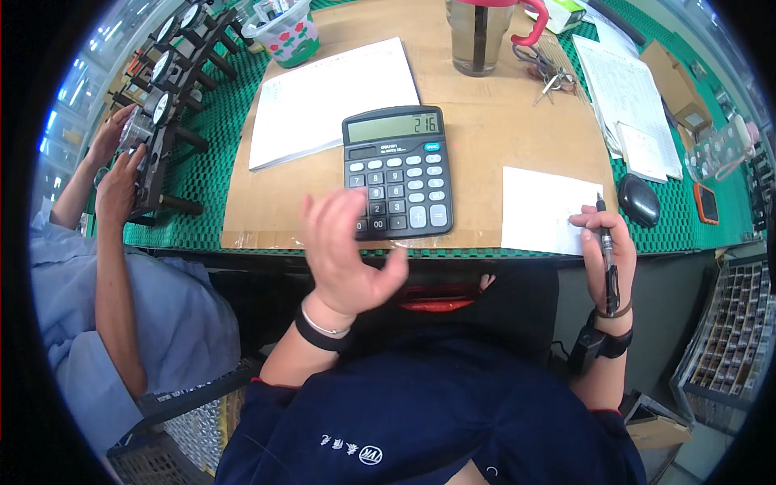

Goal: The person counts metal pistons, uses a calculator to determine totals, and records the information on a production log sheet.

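Observation:
A black desktop calculator with a grey display lies on the cardboard-covered part of the table. My left hand hovers over its lower left keys, fingers spread and holding nothing; whether a fingertip touches a key I cannot tell. In my right hand is a black pen, its tip pointing away from me. That hand rests by the right edge of a small white sheet of paper. Behind the calculator, to the left, lies a larger stack of white paper.
A co-worker's hands are at a row of dial gauges on the left. At the back stand a flowered tub and a red-lidded cup, with keys nearby. On the right are a black mouse and an orange-edged device.

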`<action>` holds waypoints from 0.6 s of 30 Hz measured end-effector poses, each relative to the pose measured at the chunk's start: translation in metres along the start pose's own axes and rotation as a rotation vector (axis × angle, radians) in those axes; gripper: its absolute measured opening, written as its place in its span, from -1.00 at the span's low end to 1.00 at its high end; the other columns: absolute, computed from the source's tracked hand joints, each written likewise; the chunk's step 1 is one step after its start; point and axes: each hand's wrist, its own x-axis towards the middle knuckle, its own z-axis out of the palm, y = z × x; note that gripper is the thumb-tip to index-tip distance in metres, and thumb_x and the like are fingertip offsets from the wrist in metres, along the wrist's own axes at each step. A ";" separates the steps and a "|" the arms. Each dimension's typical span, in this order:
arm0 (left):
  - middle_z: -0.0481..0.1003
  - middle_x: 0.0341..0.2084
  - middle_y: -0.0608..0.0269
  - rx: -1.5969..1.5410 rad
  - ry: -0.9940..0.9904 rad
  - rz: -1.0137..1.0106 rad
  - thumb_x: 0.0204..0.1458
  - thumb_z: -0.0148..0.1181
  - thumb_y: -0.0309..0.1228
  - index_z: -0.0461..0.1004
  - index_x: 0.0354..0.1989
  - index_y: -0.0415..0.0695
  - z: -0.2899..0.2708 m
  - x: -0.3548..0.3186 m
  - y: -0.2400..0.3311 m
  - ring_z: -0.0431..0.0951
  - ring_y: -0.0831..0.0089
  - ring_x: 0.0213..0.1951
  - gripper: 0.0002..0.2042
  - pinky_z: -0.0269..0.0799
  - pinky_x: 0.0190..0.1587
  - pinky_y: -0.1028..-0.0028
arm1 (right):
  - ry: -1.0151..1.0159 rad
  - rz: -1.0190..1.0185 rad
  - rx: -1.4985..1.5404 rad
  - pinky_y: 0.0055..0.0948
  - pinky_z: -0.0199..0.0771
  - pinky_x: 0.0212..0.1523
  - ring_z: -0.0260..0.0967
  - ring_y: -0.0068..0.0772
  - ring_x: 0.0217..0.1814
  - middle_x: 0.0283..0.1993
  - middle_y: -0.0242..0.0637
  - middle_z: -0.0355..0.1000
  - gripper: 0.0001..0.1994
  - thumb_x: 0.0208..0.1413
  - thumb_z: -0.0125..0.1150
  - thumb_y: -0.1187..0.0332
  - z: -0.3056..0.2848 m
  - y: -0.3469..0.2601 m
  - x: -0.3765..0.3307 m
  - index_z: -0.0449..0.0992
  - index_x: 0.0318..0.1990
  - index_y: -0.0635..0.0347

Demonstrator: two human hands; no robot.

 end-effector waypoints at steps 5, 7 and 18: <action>0.48 0.02 -0.02 0.145 -0.020 -0.049 0.00 0.19 -0.29 0.21 0.22 -0.31 -0.008 -0.002 -0.016 0.31 -0.01 0.21 -0.39 -0.10 0.39 -0.06 | -0.003 -0.003 -0.026 -0.23 0.39 0.21 0.48 -0.10 0.17 -0.18 -0.18 0.61 -0.87 0.10 0.11 0.62 -0.001 -0.002 0.000 0.42 -0.22 0.23; 0.50 -0.01 0.00 0.147 -0.033 -0.045 0.01 0.18 -0.30 0.21 0.22 -0.30 -0.007 -0.003 -0.017 0.31 0.01 0.21 -0.40 -0.11 0.40 -0.05 | 0.011 -0.015 -0.011 -0.24 0.40 0.20 0.49 -0.10 0.16 -0.18 -0.18 0.61 -0.87 0.09 0.12 0.62 0.000 -0.001 -0.001 0.42 -0.22 0.23; 0.63 -0.21 0.22 0.168 -0.001 -0.024 -0.08 0.27 -0.27 0.31 0.16 -0.21 -0.003 -0.007 -0.022 0.37 0.12 0.17 -0.41 -0.09 0.38 -0.03 | 0.008 -0.037 -0.020 -0.24 0.41 0.19 0.51 -0.10 0.14 -0.18 -0.17 0.60 -0.86 0.07 0.14 0.61 0.002 0.000 0.000 0.45 -0.22 0.24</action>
